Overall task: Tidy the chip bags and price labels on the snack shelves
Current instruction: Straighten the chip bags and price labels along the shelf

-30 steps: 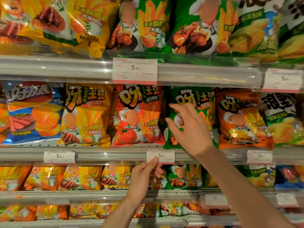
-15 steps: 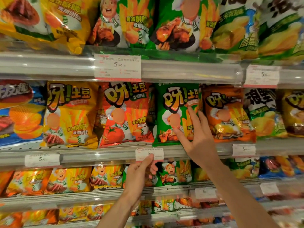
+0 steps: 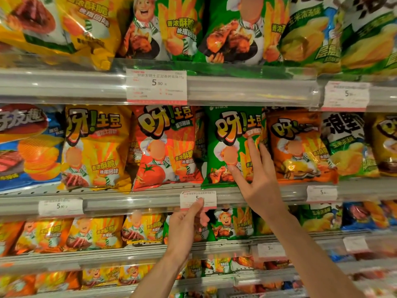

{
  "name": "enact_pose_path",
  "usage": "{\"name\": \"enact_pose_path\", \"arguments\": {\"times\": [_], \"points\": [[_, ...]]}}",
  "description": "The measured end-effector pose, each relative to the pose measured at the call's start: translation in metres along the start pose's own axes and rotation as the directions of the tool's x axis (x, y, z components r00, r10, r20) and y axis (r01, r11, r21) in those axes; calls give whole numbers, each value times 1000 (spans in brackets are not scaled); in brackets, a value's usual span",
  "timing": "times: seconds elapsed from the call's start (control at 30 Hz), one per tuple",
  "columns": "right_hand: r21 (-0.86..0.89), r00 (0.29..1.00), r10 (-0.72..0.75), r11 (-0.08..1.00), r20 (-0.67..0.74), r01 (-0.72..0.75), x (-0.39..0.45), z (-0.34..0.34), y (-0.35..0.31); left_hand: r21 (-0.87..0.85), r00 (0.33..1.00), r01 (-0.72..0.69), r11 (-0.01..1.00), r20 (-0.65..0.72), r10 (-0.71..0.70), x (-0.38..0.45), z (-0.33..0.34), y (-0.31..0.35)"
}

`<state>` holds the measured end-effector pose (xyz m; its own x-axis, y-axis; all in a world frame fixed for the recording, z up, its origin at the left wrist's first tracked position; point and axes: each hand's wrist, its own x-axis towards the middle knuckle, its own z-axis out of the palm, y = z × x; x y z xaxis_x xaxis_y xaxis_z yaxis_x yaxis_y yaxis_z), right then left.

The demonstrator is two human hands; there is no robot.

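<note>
On green bag [image 3: 227, 147]: R hand [image 3: 260, 186] (splayed).

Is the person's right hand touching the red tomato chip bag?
No, the right hand rests on the green chip bag beside the red tomato bag.

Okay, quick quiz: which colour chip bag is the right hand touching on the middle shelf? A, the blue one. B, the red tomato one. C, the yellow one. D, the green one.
D: the right hand has its fingers spread on the front of the green bag, while the left hand pinches the price label below it.
</note>
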<state>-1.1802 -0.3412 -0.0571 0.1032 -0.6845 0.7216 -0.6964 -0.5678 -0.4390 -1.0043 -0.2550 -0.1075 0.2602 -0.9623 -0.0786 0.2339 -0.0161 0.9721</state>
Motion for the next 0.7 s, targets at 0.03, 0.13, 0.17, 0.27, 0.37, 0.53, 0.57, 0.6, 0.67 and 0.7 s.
{"name": "enact_pose_path", "arguments": {"times": [0.03, 0.13, 0.17, 0.27, 0.37, 0.53, 0.57, 0.6, 0.67, 0.7], "points": [[5, 1000, 7, 1000, 2, -7, -1, 0, -1, 0, 1000, 6, 1000, -5, -6, 0, 0, -1], [16, 999, 32, 999, 13, -32, -2, 1, -2, -8, 999, 26, 1000, -18, -26, 0, 2, 1], [15, 999, 35, 999, 15, -35, -2, 1, -2, -19, 999, 33, 999, -26, -34, -1, 3, 1], [-19, 999, 50, 999, 21, -49, -1, 0, -5, -55, 997, 76, 996, -27, -77, -2, 3, 3], [-53, 996, 85, 995, 22, -84, -4, -1, -11, -57, 996, 94, 994, 8, -93, -3, -1, 3], [-117, 985, 162, 981, 52, -155, -19, -3, -18, 0, 990, 120, 993, 81, -120, 0, -8, 3], [-143, 984, 166, 977, 58, -156, -25, -4, -20, 19, 986, 116, 993, 115, -117, 1, -11, 1], [-169, 983, 173, 973, 62, -160, -33, -3, -21, 42, 984, 96, 995, 145, -101, 0, -15, -1], [-201, 975, 213, 960, 62, -197, -53, -3, -24, 142, 984, -10, 990, 180, -16, -2, -27, -7], [-209, 968, 244, 951, 64, -227, -64, -4, -26, 230, 977, -94, 969, 208, 46, -4, -33, -9]]}}
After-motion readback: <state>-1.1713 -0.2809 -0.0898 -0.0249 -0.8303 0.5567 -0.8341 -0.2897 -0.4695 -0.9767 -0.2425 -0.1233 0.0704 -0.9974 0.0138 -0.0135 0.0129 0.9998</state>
